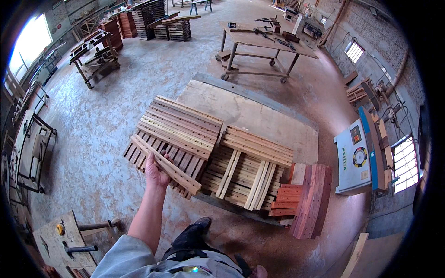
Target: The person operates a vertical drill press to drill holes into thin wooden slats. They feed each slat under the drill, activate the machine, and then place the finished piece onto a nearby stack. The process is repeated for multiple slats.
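Note:
My left hand (156, 172) reaches forward from a grey sleeve, its fingers closed around a pale wooden slat (181, 177). The slat lies slantwise above the near side of a stack of drilled wooden slats (178, 123); whether it touches them I cannot tell. Right of that stack is a second pile of light slats (259, 146), with several short pieces set crosswise on it. At the right end are reddish slats (311, 199). At the lower edge only a small part of my right hand (260, 272) shows, away from the wood, with its fingers hidden.
The stacks rest on a low platform with a plywood top (250, 111). Beyond it stands a wheeled table (259, 34) with clamps. A grey-and-blue machine (357, 155) is at the right. A board with a hammer (79, 249) lies at the lower left.

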Demonstrator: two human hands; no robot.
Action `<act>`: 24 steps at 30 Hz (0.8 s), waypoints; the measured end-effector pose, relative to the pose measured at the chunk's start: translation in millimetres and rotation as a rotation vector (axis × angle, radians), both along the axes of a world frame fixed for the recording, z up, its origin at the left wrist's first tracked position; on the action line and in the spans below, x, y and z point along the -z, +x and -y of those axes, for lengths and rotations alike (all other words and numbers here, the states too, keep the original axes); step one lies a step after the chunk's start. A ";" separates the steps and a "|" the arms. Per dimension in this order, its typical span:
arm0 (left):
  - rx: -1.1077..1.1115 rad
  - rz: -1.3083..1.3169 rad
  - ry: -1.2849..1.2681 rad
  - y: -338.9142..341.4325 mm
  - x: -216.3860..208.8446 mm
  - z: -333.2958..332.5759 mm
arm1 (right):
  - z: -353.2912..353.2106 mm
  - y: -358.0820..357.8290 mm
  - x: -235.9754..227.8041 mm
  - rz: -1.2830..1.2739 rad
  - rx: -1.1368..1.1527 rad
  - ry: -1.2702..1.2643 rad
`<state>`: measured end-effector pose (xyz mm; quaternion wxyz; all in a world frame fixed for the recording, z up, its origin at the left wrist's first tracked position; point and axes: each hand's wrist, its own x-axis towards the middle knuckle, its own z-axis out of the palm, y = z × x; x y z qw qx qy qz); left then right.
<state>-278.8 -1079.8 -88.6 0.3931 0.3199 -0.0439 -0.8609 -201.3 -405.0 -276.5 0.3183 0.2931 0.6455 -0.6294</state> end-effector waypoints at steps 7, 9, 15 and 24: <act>-0.105 0.085 -0.111 -10.3 -11.8 2.6 | 5.0 -1.2 -5.6 -0.006 -0.031 0.080; -0.089 0.095 -0.126 -13.7 -13.3 4.0 | 2.2 -2.2 -0.5 -0.041 -0.067 0.081; -0.095 0.309 -0.232 -21.6 7.6 11.7 | 0.8 -5.5 0.8 -0.050 0.003 0.026; -0.225 0.283 -0.123 -30.3 -2.3 14.9 | 10.9 -8.7 -10.1 -0.017 0.016 0.052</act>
